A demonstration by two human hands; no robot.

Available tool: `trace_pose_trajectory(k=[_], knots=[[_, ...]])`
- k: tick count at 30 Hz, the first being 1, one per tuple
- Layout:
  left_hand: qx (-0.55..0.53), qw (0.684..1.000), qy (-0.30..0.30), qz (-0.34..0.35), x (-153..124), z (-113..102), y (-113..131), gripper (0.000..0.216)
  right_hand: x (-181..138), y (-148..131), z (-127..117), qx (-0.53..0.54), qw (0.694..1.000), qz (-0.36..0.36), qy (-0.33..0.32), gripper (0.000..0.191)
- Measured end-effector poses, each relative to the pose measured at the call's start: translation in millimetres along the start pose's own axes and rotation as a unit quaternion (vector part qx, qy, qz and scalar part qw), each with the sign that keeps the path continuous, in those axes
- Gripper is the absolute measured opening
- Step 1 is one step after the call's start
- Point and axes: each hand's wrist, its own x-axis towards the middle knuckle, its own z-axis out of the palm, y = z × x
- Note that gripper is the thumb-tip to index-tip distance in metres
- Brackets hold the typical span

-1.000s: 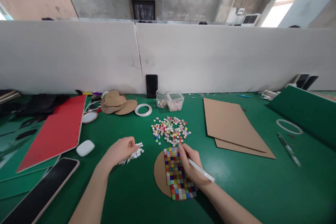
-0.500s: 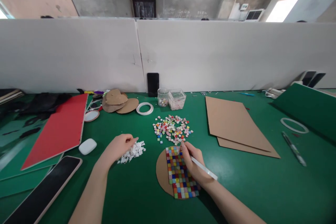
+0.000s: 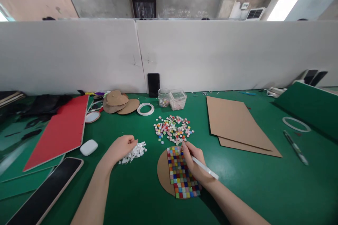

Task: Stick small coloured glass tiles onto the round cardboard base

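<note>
A round cardboard disc (image 3: 162, 174) lies on the green table, partly covered by a grid of small coloured mosaic tiles (image 3: 181, 175). My right hand (image 3: 194, 161) rests on the tiles and is closed on a thin white stick-like tool (image 3: 204, 168), whose tip sits at the grid's top edge. Just beyond lies a loose heap of coloured tiles (image 3: 173, 129). My left hand (image 3: 120, 147) has its fingers curled at a small pile of white pieces (image 3: 134, 153); whether it holds one I cannot make out.
Brown cardboard sheets (image 3: 237, 124) lie to the right, a red board (image 3: 60, 132), a white case (image 3: 88, 147) and a black phone (image 3: 44, 193) to the left. Two clear containers (image 3: 173, 99), a tape ring (image 3: 145, 109) and cardboard discs (image 3: 118, 102) stand by the white partition.
The camera view has shifted slightly. My left hand's fingers have curled in closer at the white pile. My right hand stays on the tile grid with the tool.
</note>
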Motion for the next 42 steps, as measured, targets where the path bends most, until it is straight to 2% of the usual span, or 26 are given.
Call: trace_pose_trajectory(k=[6, 12, 22, 28, 32, 38, 42], knots=[[-0.014, 1.000, -0.001, -0.013, 2, 3, 0, 0.012, 0, 1, 0, 0.003, 1.000, -0.003, 0.000, 0.030], [-0.013, 1.000, 0.012, 0.021, 3, 5, 6, 0.026, 0, 1, 0, -0.003, 1.000, -0.004, 0.004, 0.030], [-0.015, 1.000, 0.021, 0.016, 4, 8, 4, 0.018, 1, -1, 0, -0.004, 1.000, -0.002, 0.007, 0.030], [-0.038, 0.998, 0.040, 0.036, 7, 12, 8, 0.032, 0, 0, 0, 0.001, 1.000, 0.002, 0.003, 0.031], [-0.027, 0.997, 0.055, 0.050, 6, 15, 13, 0.032, 0, -1, 0, 0.008, 1.000, 0.004, -0.006, 0.030], [-0.069, 0.996, 0.003, 0.061, -3, 11, 26, 0.024, 0, -1, -1, 0.004, 1.000, -0.009, -0.004, 0.030], [-0.126, 0.985, -0.052, 0.108, -13, 13, 47, 0.027, -2, -4, -2, 0.000, 1.000, -0.016, -0.018, 0.028]])
